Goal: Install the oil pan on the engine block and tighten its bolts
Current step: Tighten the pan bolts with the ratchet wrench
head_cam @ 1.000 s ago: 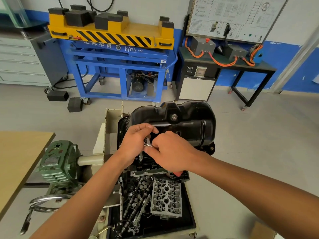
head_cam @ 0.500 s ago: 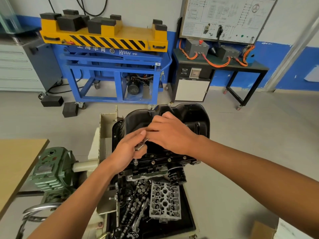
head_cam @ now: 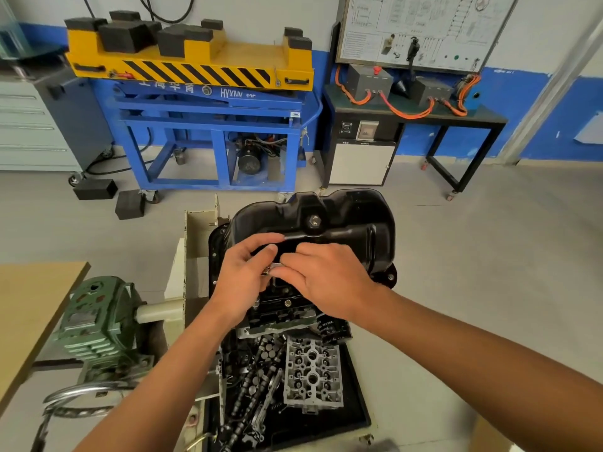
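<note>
Wrench (head_cam: 272, 268) pinched by left hand (head_cam: 241, 283) and right hand (head_cam: 329, 282) over oil pan (head_cam: 359, 236) (long axis left-right, sump up).

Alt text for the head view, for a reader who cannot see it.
The left hand and right hand pinch a small metal tool at the near edge of a black oil pan seated on an engine block. A tray of loose engine parts lies nearer the viewer.

We have the oil pan (head_cam: 342, 223) on the engine block (head_cam: 287, 313), the left hand (head_cam: 239, 285) and right hand (head_cam: 332, 282) meeting on a wrench (head_cam: 272, 267) at its near edge, the cylinder head (head_cam: 313, 376) in the tray (head_cam: 355, 406) nearer us, a gearbox (head_cam: 98, 321) and bench (head_cam: 29, 305) to the left, a lift stand (head_cam: 208, 102) behind
</note>
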A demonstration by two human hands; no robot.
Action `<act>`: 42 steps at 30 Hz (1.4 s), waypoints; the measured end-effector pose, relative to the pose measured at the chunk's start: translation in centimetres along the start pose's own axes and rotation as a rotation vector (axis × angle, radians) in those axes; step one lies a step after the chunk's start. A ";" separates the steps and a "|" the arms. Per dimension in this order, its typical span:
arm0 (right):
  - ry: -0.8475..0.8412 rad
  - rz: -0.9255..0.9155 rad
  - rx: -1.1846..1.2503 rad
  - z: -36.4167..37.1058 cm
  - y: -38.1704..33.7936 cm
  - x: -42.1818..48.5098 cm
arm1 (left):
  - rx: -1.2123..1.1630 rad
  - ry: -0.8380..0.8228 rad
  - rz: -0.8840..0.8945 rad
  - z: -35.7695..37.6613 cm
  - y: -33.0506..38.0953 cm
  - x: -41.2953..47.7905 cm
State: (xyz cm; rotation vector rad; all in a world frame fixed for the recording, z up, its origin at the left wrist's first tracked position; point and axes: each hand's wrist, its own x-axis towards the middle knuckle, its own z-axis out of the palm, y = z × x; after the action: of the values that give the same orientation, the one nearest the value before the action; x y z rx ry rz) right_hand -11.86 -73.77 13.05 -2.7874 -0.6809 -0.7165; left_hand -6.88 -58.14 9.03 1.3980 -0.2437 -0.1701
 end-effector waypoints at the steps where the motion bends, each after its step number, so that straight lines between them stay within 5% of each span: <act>1: 0.011 0.047 -0.014 0.0 -0.6 -0.4 | 0.007 0.022 -0.004 0.1 0.1 0.0; 9: -0.112 0.229 -0.016 -0.3 -2.8 -0.9 | 0.039 0.142 -0.039 0.7 0.6 -0.6; 19: -0.100 0.180 0.188 -2.8 -1.6 1.9 | -0.066 -0.089 0.126 -1.2 4.2 -0.8; 35: -0.216 0.185 0.437 -0.1 -1.6 1.9 | 0.075 0.170 -0.009 -2.5 2.9 -1.6; 42: -0.160 0.214 0.507 -0.6 -1.7 1.9 | 0.110 0.163 0.087 -2.4 3.9 -1.4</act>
State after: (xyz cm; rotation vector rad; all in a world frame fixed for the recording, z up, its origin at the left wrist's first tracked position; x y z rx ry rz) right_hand -11.46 -71.69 14.55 -2.4076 -0.4929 -0.2361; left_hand -7.71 -54.80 12.43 1.4987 -0.1796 0.0297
